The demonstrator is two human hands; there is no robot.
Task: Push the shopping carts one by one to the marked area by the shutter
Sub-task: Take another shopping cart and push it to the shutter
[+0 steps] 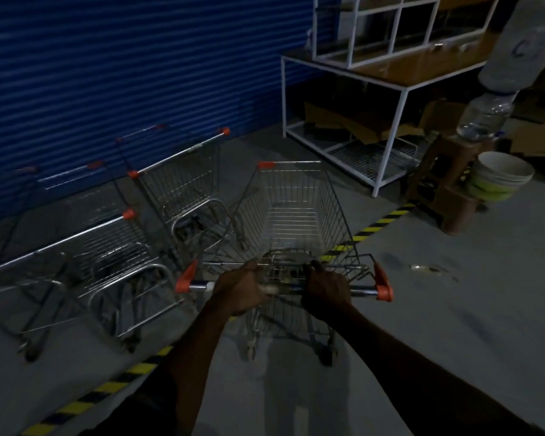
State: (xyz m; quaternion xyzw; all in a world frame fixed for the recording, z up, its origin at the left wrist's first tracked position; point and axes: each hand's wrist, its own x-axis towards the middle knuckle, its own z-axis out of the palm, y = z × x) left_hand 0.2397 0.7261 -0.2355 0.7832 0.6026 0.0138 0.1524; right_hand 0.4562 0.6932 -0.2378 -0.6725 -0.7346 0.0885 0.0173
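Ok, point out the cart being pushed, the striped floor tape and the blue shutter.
cart being pushed (291, 190), head view, basket's front wire wall.
striped floor tape (378, 225), head view, stretch right of the cart.
blue shutter (139, 73), head view, ribbed slats upper left.

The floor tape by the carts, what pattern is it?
The floor tape has yellow and black diagonal stripes, clearest in the head view.

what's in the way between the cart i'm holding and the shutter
Nothing visible straight ahead: bare floor runs from the held cart to the blue shutter. Parked carts stand close on its left, a white metal rack on its right.
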